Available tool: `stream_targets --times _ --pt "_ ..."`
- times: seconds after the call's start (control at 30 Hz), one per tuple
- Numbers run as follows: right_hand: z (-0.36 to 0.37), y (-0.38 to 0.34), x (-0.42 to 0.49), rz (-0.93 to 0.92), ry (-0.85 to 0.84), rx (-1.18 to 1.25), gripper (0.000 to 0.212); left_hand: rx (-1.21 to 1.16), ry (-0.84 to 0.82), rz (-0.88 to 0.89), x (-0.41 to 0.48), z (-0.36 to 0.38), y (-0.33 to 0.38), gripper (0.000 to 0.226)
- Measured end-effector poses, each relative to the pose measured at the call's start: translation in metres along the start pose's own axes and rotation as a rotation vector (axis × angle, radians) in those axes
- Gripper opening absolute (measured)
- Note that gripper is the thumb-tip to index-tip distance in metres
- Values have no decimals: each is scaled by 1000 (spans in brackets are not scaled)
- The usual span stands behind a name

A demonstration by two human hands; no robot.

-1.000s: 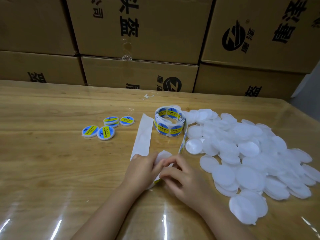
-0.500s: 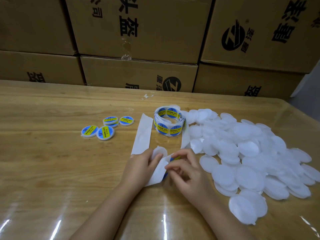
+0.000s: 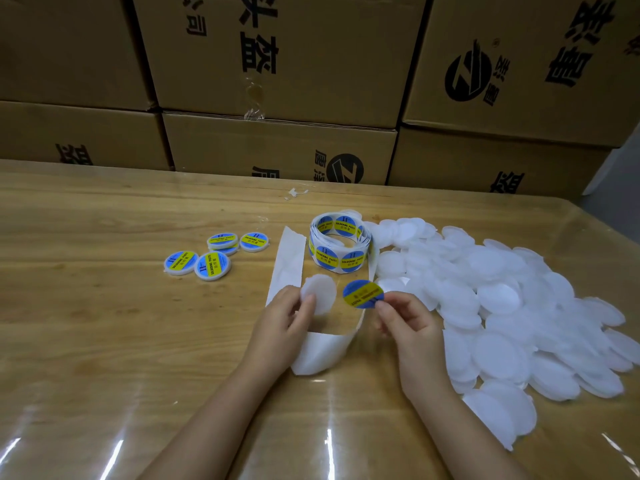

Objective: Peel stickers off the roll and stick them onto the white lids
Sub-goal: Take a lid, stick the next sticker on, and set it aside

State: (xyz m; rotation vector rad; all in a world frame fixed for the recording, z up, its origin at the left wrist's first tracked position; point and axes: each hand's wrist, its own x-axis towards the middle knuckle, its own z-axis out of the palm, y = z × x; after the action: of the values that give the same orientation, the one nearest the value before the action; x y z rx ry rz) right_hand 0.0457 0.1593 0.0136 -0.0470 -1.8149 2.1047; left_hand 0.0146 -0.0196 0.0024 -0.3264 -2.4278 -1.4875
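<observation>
Both hands are just above the bench [image 3: 104, 341], between the roll [image 3: 337, 249] and the near edge. The left hand [image 3: 280, 317] pinches one white lid [image 3: 320, 292] by its side, thumb on top and fingers behind. The flat face of the lid is turned up toward the other hand, likely so it is ready to take a sticker. The right hand [image 3: 408, 320] pinches a blue and yellow sticker [image 3: 363, 293] by its very edge, with the other fingers curled in. Holding only the edge probably stops the sticky side from grabbing the fingers. The sticker is off the paper and hangs in the air just beside the lid, not touching it yet.

An empty paper strip [image 3: 287, 261] runs from the roll, loops round under the hands and comes back. The left wrist seems to rest on it, which may hold it in place.

A big pile of plain lids [image 3: 502, 296] lies toward the right edge, close to the right hand, so the next one is easy to grab. Four finished lids [image 3: 207, 258] with stickers on sit apart, on the left side of the roll, so they do not get mixed up. Brown boxes [image 3: 277, 64] stand along the far edge.

The next step looks like laying the sticker down in the middle of the lid.
</observation>
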Motion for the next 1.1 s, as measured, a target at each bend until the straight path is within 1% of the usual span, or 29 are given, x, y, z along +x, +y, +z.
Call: stream_targets --times 0.03,0.1,0.2,0.23,0.3,0.37,0.43,0.57,0.67,0.8,0.97,1.1 --pt "0 1 1 27 21 26 15 -65 3 2 1 -1 2 29" --pt "-1 2 4 67 59 64 17 -226 27 -47 3 -5 6 22" --pt "-1 3 7 107 81 97 20 -551 67 -138 6 -11 15 13" --pt "-1 3 7 116 85 107 20 -633 72 -151 7 -12 18 13" --pt "-3 4 8 133 94 135 18 -705 58 -168 6 -11 20 16" --pt "-3 4 9 147 95 167 16 -689 30 -179 2 -4 20 14" --pt "-3 4 9 154 86 169 14 -624 -7 -186 -2 2 17 14" --pt "-1 2 6 142 51 82 12 -558 -71 -175 -4 7 12 12" --pt "3 1 2 87 10 -6 13 -566 -78 -162 -5 7 14 17" --pt "5 0 -1 37 -39 -61 11 -540 -108 -132 -6 7 15 22" --pt "4 2 1 43 -27 -70 12 -531 -104 -115 -6 8 15 19" --pt "4 2 0 50 -43 -76 15 -526 -116 -93 -7 9 16 11"
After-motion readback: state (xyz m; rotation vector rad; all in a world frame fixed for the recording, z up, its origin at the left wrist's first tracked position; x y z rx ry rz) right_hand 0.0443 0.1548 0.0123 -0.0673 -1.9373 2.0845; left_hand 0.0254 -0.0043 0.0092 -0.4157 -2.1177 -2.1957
